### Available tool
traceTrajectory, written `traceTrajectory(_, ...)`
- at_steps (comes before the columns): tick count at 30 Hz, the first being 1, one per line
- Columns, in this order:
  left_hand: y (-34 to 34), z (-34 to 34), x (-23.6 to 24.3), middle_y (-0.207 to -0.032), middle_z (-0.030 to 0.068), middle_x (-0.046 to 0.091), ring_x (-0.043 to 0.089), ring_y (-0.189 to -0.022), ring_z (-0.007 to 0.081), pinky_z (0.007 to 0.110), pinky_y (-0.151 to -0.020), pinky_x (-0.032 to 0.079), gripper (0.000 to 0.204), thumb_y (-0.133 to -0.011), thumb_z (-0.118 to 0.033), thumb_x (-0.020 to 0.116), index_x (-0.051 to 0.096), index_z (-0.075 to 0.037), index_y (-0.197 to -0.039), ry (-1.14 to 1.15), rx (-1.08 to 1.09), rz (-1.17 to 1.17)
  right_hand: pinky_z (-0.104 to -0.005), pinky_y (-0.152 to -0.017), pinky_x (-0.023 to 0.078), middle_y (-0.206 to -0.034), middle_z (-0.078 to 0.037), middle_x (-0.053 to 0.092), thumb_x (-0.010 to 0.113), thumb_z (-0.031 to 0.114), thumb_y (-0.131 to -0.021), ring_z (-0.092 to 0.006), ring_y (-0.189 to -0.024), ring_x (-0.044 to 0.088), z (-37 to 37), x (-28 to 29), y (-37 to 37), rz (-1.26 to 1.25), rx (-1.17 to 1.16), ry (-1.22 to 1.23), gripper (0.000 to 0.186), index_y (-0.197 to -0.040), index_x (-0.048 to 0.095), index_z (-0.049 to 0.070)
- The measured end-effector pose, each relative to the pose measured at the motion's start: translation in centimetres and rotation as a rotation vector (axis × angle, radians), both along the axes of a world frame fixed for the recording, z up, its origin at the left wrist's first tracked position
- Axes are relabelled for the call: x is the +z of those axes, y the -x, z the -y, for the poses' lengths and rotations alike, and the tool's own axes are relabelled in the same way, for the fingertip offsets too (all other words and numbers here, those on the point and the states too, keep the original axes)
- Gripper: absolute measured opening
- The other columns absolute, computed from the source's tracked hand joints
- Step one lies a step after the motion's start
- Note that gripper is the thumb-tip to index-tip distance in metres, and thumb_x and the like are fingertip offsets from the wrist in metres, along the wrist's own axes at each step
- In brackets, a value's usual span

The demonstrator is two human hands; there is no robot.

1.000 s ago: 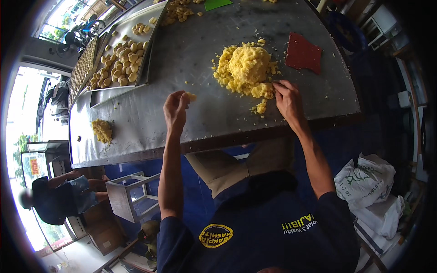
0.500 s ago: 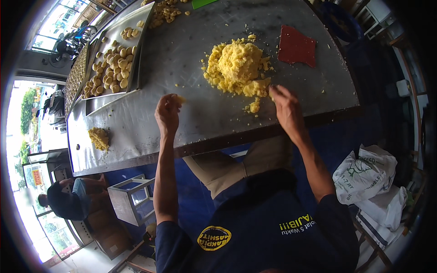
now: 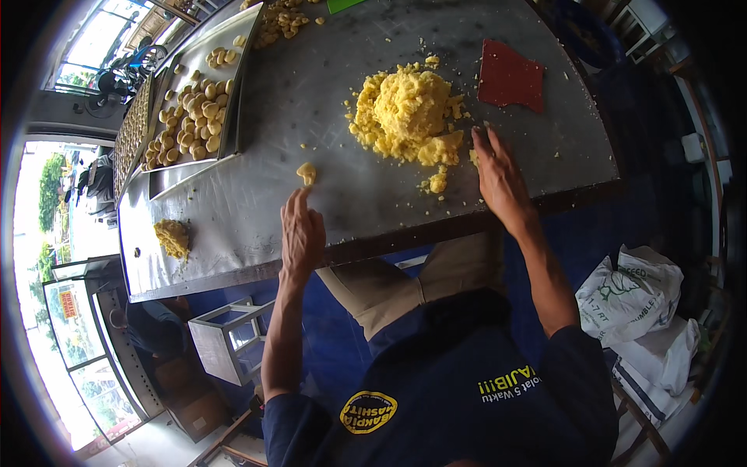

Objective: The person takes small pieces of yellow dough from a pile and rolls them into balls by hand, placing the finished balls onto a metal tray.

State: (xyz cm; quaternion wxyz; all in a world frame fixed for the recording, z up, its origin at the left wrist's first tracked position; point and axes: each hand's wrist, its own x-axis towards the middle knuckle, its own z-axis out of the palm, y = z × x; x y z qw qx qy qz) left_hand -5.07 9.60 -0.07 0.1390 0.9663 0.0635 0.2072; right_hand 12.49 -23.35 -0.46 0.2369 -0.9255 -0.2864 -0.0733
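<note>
My left hand (image 3: 300, 216) hangs over the table (image 3: 280, 109) near its front edge, fingers apart and slightly bent, holding nothing visible. Just beyond its fingertips lies a small flattened pale dough piece (image 3: 306, 173). My right hand (image 3: 499, 173) is at the right of a large crumbly yellow mound (image 3: 406, 109), fingers stretched out; a small yellow bit (image 3: 473, 157) shows by its thumb, partly hidden. Loose crumbs (image 3: 436, 184) lie below the mound. A red scraper-like sheet (image 3: 510, 74) lies beyond my right hand.
Trays of small round dough pieces (image 3: 194, 121) stand at the left, with a green sheet (image 3: 346, 5) at the back. A smaller yellow pile (image 3: 172, 238) is near the left end. A metal stool (image 3: 218, 342), a person (image 3: 152, 327) and white sacks (image 3: 626, 300) are below.
My left hand has let go of the small piece, now on the table, and drawn back toward the edge. My right hand's fingers have straightened from a pinch at the mound.
</note>
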Motion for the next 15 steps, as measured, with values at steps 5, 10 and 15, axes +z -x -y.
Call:
traceTrajectory(5, -0.4, 3.5, 2.3, -0.117, 0.0168, 0.066, 0.063, -0.109, 0.0340, 0.044, -0.092, 0.050, 0.027, -0.092, -0.010, 0.063, 0.065, -0.008, -0.118, 0.261, 0.027, -0.229, -0.0415, -0.104, 0.049, -0.137, -0.019, 0.055, 0.052, -0.015, -0.084, -0.0361, -0.128, 0.053, 0.7, -0.2, 3.2, -0.021, 0.116, -0.072, 0.046, -0.128, 0.060, -0.004)
traceTrajectory(10, -2.1, 4.9, 2.1, -0.105, 0.0081, 0.075, 0.067, -0.107, 0.0278, 0.041, -0.093, 0.049, 0.025, -0.092, -0.029, 0.070, 0.074, -0.005, -0.100, -0.212, -0.004, -0.026, -0.0382, -0.092, 0.056, -0.115, -0.012, 0.069, 0.057, -0.011, -0.082, -0.0314, -0.109, 0.064, 0.4, 3.1, 2.3, -0.097, 0.224, -0.153, 0.035, -0.113, 0.071, -0.001)
traceTrajectory(15, -8.6, 3.4, -0.9, -0.110, 0.0114, 0.060, 0.053, -0.108, 0.0316, 0.049, -0.096, 0.037, 0.022, -0.090, -0.026, 0.067, 0.065, -0.006, -0.100, -0.393, 0.123, 0.106, -0.0337, -0.085, 0.057, -0.108, -0.006, 0.070, 0.066, -0.001, -0.080, -0.0251, -0.100, 0.065, -4.1, 3.2, 3.1, 0.018, 0.540, -0.102, 0.023, -0.101, 0.075, 0.002)
